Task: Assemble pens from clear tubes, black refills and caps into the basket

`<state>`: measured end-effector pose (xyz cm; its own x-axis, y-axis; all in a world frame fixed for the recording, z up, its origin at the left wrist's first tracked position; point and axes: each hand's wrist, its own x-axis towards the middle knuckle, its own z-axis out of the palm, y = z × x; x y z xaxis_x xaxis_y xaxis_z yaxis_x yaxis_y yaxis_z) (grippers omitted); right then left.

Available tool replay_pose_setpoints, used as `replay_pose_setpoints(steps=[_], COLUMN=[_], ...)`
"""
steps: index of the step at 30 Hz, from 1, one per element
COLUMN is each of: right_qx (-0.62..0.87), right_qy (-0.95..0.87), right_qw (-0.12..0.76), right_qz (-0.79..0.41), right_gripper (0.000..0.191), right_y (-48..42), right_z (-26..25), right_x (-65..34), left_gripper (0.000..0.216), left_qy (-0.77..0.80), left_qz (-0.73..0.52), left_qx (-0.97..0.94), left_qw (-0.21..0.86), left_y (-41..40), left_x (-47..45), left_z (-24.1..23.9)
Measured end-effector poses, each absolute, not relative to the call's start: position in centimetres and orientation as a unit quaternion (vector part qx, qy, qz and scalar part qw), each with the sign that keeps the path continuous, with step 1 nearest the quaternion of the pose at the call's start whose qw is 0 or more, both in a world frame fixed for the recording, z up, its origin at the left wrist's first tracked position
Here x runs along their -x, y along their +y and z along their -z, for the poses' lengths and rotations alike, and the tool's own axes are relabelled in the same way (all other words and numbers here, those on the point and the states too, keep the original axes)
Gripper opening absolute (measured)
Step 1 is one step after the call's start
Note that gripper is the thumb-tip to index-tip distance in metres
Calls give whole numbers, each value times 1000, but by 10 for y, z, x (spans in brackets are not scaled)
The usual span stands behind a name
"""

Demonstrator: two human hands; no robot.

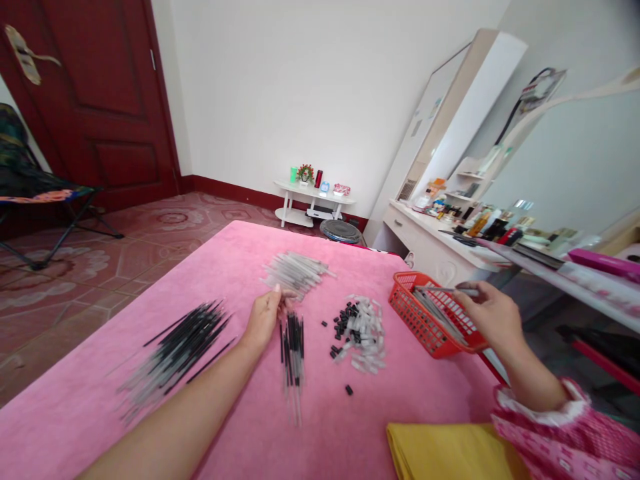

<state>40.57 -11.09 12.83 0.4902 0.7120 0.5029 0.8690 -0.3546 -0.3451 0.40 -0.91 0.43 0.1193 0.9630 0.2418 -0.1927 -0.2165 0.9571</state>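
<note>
My right hand (493, 313) pinches a thin grey pen-like stick (457, 289) above the red plastic basket (425, 339), where several similar sticks (440, 312) lie. My left hand (266, 315) rests between a pile of clear-grey tubes (297, 272) and a small bundle of black-and-grey sticks (294, 350). Its fingers are curled together; whatever they hold is too blurred to make out. A larger heap of black-and-grey sticks (183, 350) lies left of that forearm. Small black caps (345, 320) and clear caps (367, 333) are heaped between the bundle and the basket.
A pink cloth (340, 433) covers the table. Folded yellow fabric (445, 450) sits at its near right edge. A dresser crowded with bottles (493, 223) stands on the right, a folding chair (45, 200) on the left. Against the wall is a low white stand (315, 193).
</note>
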Motion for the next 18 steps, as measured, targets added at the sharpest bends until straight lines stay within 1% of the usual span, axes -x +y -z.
replay_pose_setpoints(steps=[2, 3, 4, 6, 9, 11, 13, 15, 18], right_qx=[842, 843, 832, 781, 660, 602, 573, 552, 566], right_qy=[-489, -497, -513, -573, -698, -753, -780, -807, -812], right_qw=[203, 178, 175, 215, 274, 263, 248, 204, 138], right_qz=[101, 103, 115, 125, 42, -14, -42, -47, -27], right_gripper=[25, 27, 28, 27, 18, 16, 15, 16, 18], right_y=[-114, -113, -111, -101, -76, -56, -37, -21, -5], right_z=[-126, -127, -128, -129, -120, -107, -91, -76, -60], right_x=[-399, -391, -379, -350, -297, -258, -220, -186, -149], left_gripper=[57, 57, 56, 52, 50, 49, 49, 49, 51], left_qy=[360, 363, 367, 369, 365, 361, 358, 358, 358], left_qz=[-565, -569, -577, -600, -631, -644, -652, -655, -653], left_qx=[-538, -534, -529, -514, -479, -452, -429, -416, -415], left_qw=[512, 509, 502, 490, 489, 500, 513, 519, 523], left_y=[-9, -8, -7, -5, -3, -2, -1, 0, 1], left_x=[-4, -4, -4, -4, -2, 0, 1, 2, 2], left_z=[-4, -3, -2, 0, 3, 4, 3, 2, 2])
